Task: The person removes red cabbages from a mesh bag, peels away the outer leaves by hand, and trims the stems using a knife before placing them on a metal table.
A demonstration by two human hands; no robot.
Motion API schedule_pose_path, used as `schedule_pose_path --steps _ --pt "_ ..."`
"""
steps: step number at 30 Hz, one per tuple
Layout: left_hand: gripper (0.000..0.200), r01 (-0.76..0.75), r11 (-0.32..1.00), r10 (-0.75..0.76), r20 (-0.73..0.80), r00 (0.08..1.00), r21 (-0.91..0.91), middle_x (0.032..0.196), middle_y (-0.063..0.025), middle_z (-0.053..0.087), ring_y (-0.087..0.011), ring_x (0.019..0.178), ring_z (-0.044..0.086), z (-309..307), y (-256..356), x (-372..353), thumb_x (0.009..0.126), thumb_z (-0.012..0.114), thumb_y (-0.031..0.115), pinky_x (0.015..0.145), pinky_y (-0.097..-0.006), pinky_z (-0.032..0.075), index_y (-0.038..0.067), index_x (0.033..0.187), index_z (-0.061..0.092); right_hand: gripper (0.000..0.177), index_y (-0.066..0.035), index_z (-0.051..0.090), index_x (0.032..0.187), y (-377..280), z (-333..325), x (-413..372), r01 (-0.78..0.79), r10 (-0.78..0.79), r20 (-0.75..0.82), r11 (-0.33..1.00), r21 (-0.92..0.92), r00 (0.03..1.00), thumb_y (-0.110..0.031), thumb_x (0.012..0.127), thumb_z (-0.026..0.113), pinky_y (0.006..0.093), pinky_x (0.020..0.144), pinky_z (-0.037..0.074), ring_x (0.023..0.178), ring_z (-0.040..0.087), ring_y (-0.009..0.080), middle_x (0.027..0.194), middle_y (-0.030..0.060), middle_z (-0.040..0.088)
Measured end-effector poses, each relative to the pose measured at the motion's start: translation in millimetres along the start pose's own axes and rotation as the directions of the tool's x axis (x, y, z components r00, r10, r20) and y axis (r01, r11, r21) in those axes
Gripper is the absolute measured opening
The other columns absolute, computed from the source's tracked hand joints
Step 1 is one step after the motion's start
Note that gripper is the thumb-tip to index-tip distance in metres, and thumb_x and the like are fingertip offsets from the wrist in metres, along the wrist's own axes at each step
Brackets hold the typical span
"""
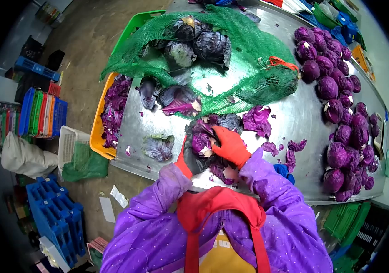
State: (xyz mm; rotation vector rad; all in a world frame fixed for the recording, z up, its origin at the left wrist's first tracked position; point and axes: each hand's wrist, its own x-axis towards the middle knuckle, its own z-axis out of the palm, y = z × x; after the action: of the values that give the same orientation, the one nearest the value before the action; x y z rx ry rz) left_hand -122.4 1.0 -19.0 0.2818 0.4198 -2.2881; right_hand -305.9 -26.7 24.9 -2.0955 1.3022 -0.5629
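Near the front edge of the metal table (135, 157), my left hand (191, 157), in a red and black glove, holds a purple cabbage (201, 138) from its left side. My right hand (230, 146), in a red glove, grips the same cabbage at its right side, fingers bent over its leaves. Loose purple leaves (256, 121) lie just beyond and to the right. Left of my hands is a dull outer leaf (159, 147). A green mesh bag (251, 59) spreads across the table behind, with several dark cabbages (212, 45) on it.
Many purple cabbages (334, 110) are heaped along the table's right side. A yellow crate (95, 132) of leaves stands at the left edge, with a green crate (133, 25) behind it. Blue pallets (53, 214) and a white basket (67, 141) are on the floor at left.
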Motion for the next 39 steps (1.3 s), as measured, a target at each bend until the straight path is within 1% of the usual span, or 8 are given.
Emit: schedule_pose_path --steps 1,8,16,25,29,34,37,39 --pt "0.07 0.108 0.989 -0.085 0.21 0.974 -0.102 0.124 -0.0096 0.061 -0.0293 0.109 0.061 -2.8 3.1 0.1 0.085 0.053 0.065 0.095 -0.0451 0.051 0.014 0.131 0.053 0.055 -0.005 0.049 0.127 1.6 1.2 6.4 -0.001 0.001 0.011 1.0 0.028 1.0 -0.028 0.08 0.064 0.0456 0.081 0.051 0.096 0.062 0.0374 0.111 0.0187 0.061" --pt "0.072 -0.241 0.942 0.278 -0.139 0.95 0.234 0.141 -0.0097 0.048 -0.032 0.123 0.052 7.2 -14.3 -4.0 0.085 0.058 0.06 0.103 -0.0542 0.044 0.019 0.142 0.043 0.029 0.0 0.059 0.093 44.7 4.1 35.7 -0.297 0.318 -0.124 0.94 0.166 0.94 -0.027 0.081 0.062 0.0499 0.073 0.047 0.083 0.061 0.0436 0.083 0.0245 0.064" --pt "0.067 -0.113 0.968 0.107 -0.04 0.993 -0.223 0.143 -0.0118 0.046 -0.0338 0.128 0.048 27.8 -18.9 -35.4 0.091 0.057 0.052 0.103 -0.0601 0.043 0.016 0.144 0.039 0.021 -0.003 0.057 0.08 47.1 -14.5 17.1 -0.382 0.6 -0.062 0.582 0.718 0.798 -0.021 0.088 0.063 0.0302 0.054 0.036 0.06 0.044 0.0084 0.065 -0.0034 0.051" --pt "0.076 -0.209 0.978 0.208 0.085 0.974 0.002 0.144 -0.0139 0.043 -0.0349 0.13 0.045 52.9 -33.1 -26.4 0.086 0.061 0.054 0.103 -0.0609 0.043 0.015 0.146 0.035 0.026 -0.005 0.059 0.103 14.1 -47.7 -14.0 -0.244 0.654 0.067 0.183 0.952 0.753 -0.027 0.089 0.064 0.0293 0.038 0.038 0.042 0.05 0.0152 0.06 0.0028 0.054" --pt "0.081 -0.166 0.986 0.163 0.104 0.981 0.017 0.142 -0.0194 0.045 -0.0384 0.127 0.048 48.4 -50.3 -19.0 0.088 0.052 0.06 0.107 -0.0573 0.039 0.007 0.146 0.033 0.063 -0.003 0.046 0.138 -16.4 -48.2 -39.5 -0.404 0.424 0.241 0.353 0.844 0.873 -0.029 0.087 0.071 0.0249 0.08 0.046 0.095 0.055 0.0108 0.114 0.005 0.061" --pt "0.073 -0.019 0.995 0.029 -0.1 0.995 0.101 0.142 -0.0217 0.045 -0.0395 0.126 0.05 6.4 -50.0 -19.0 0.096 0.04 0.057 0.109 -0.052 0.04 0.003 0.144 0.037 0.062 -0.002 0.048 0.137 -2.9 -26.3 -43.6 -0.338 0.415 0.183 0.339 0.878 0.891 -0.022 0.085 0.074 0.0282 0.089 0.046 0.099 0.058 0.0126 0.112 0.0045 0.064" --pt "0.056 -0.147 0.651 0.376 -0.148 0.915 0.744 0.135 -0.0202 0.051 -0.0344 0.121 0.055 11.9 -36.6 -24.7 0.1 0.047 0.037 0.107 -0.0479 0.043 0.003 0.143 0.037 0.061 0.0 0.046 0.138 -14.8 -41.0 -42.9 -0.405 0.44 0.237 0.34 0.848 0.866 -0.012 0.085 0.073 0.0284 0.092 0.046 0.101 0.059 0.0127 0.113 0.0048 0.064" --pt "0.083 -0.277 -0.156 0.705 0.304 0.641 0.948 0.142 -0.0173 0.04 -0.0302 0.129 0.047 23.1 -43.3 -33.7 0.078 0.07 -0.007 0.109 -0.0403 0.041 0.005 0.147 0.026 0.062 0.0 0.046 0.138 -4.7 -26.0 -41.9 -0.341 0.421 0.135 0.464 0.818 0.897 -0.011 0.084 0.074 0.0286 0.091 0.046 0.1 0.059 0.0125 0.112 0.0049 0.065"
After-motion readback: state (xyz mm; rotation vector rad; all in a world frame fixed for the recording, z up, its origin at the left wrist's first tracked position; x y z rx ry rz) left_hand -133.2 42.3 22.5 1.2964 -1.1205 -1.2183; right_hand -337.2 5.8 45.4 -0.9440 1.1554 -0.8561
